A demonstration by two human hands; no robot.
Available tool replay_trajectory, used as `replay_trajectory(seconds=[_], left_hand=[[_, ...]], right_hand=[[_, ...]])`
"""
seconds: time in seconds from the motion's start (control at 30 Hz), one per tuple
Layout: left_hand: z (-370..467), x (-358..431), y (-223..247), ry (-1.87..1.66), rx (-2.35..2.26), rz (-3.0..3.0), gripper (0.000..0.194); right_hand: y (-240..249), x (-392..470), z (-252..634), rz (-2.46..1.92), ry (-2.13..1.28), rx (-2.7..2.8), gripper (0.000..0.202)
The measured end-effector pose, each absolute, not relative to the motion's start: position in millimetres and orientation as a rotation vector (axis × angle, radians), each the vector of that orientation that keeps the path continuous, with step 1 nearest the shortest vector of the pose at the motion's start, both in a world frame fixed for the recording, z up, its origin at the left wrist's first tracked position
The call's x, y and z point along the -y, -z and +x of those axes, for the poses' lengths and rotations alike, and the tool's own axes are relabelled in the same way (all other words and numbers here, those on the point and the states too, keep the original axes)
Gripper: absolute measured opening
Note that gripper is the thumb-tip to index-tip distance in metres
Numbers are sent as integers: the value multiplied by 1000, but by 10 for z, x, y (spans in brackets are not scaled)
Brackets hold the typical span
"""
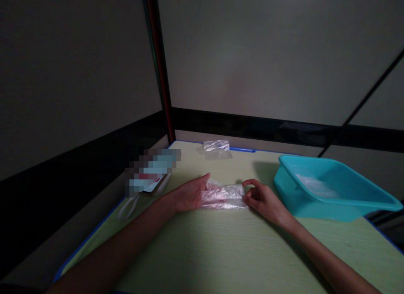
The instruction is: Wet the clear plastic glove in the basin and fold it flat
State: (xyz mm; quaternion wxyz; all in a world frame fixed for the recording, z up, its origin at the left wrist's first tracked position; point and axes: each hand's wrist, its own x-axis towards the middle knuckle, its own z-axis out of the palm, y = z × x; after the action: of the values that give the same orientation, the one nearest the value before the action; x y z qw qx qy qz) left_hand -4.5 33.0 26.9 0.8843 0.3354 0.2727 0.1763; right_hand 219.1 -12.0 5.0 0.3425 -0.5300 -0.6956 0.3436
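Note:
A folded strip of clear, crinkly plastic (pixel 224 197), which looks like a thin plastic bag, stretches between my two hands just over the table. My left hand (pixel 189 196) supports its left end, palm turned up and thumb pointing away. The fingers of that hand show pinkish through the film; I cannot tell whether they lie inside or behind it. At the right end, my right hand (pixel 261 200) pinches the edge between thumb and forefinger, its other fingers curled.
A turquoise plastic basin (pixel 318 207) stands on the right, with clear plastic (pixel 315 185) inside. Near the back edge of the pale table (pixel 189 252) lie another clear plastic piece (pixel 217 148) and a blue pen-like stick (pixel 243 150). A partly blurred item with a white strap (pixel 128 207) sits left.

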Motion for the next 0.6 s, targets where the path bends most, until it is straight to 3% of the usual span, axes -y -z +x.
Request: replay_trajectory(seconds=[0.47, 0.6], left_hand=[[-218, -371, -323, -394, -818, 1006, 34], [-249, -346, -324, -498, -963, 1237, 39]], right_hand=[[-97, 167, 2160, -1436, -705, 1835, 36], [-126, 192, 2141, -1456, -689, 1832, 36]])
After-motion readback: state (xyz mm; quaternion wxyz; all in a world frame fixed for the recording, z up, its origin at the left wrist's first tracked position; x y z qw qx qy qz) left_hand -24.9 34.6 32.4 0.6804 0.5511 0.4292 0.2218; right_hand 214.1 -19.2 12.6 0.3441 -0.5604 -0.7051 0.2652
